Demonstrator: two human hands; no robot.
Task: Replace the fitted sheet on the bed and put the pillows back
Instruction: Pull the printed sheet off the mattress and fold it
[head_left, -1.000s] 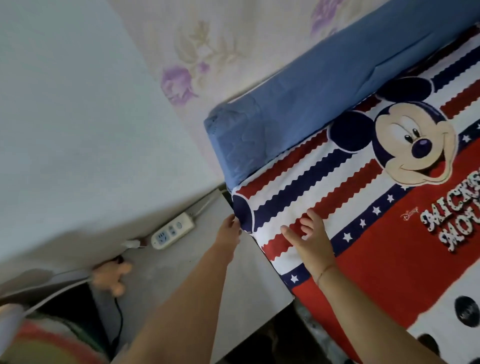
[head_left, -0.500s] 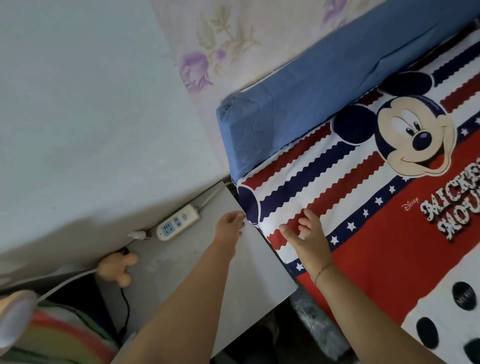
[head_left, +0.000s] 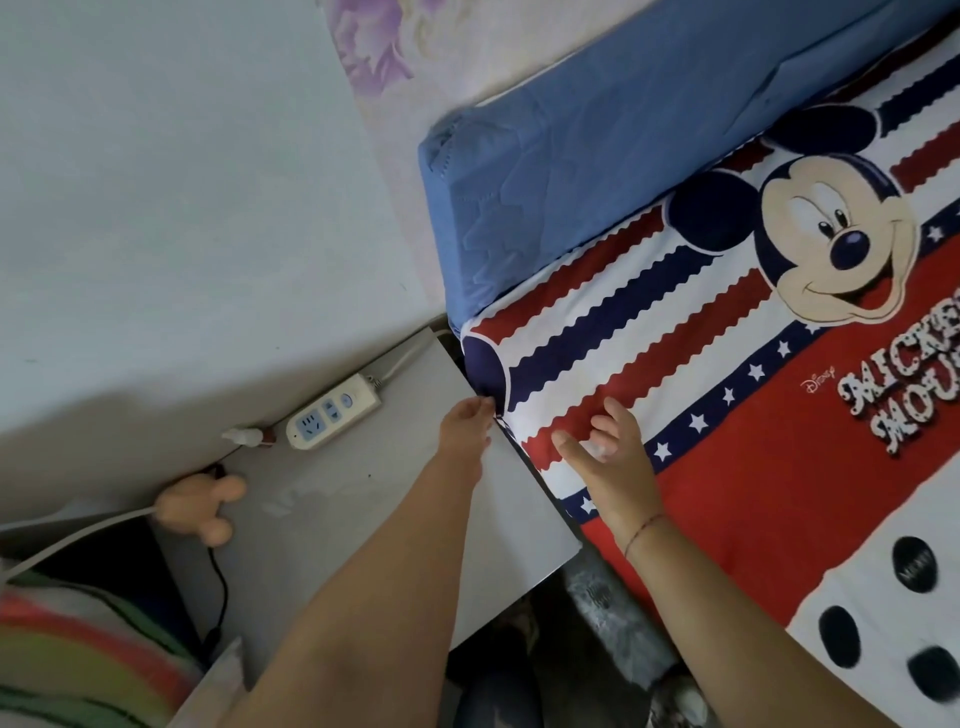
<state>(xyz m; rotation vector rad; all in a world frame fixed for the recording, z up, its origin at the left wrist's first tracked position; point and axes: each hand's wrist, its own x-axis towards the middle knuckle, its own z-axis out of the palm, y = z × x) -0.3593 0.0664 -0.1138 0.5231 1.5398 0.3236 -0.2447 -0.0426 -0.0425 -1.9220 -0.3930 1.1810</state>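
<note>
Sheet (head_left: 753, 509) edge touches the left hand (head_left: 464, 423); I cannot tell whether it grips. The right hand (head_left: 615, 467) rests open on top.

Left hand (head_left: 464, 418) fingertips: hidden at the fitted sheet's (head_left: 779, 519) edge, just right of the bedside table (head_left: 332, 499); whether they grip it cannot be told.
Sheet lettering: cut off by the frame's edge, well right of the table.
Striped cloth (head_left: 78, 654): cropped at the corner, left of the table.
Power strip (head_left: 332, 413) markings, on the table: too small to read.
</note>
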